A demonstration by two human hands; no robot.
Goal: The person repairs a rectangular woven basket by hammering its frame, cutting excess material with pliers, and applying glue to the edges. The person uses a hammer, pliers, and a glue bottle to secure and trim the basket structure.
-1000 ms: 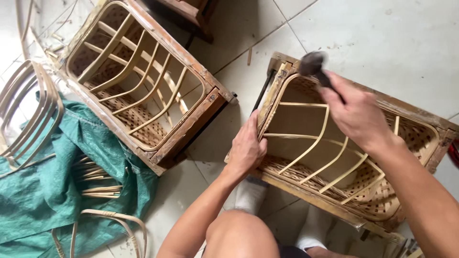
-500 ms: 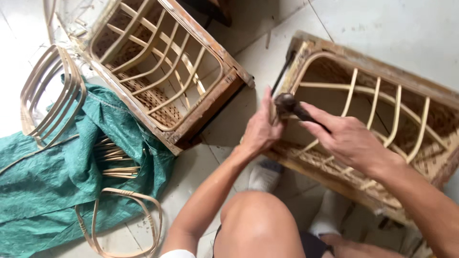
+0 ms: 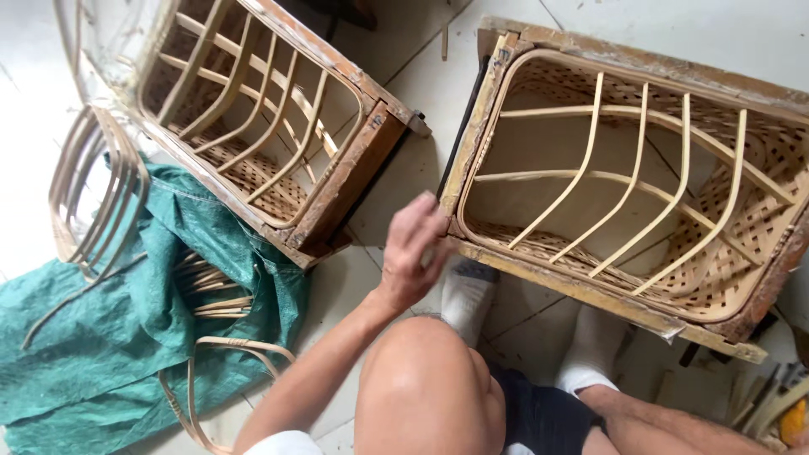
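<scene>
On the tiled floor, right: rectangular woven rattan basket in a worn wooden frame [image 3: 628, 194]. Left hand [image 3: 413, 253], loosely curled and holding nothing, touches its near-left corner. Right hand unseen. Likely light, stiff; grip frame rail, not the weave.

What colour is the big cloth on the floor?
The cloth is teal green, a bit crumpled, lying under bent rattan hoops. The head view shows it best.
</scene>
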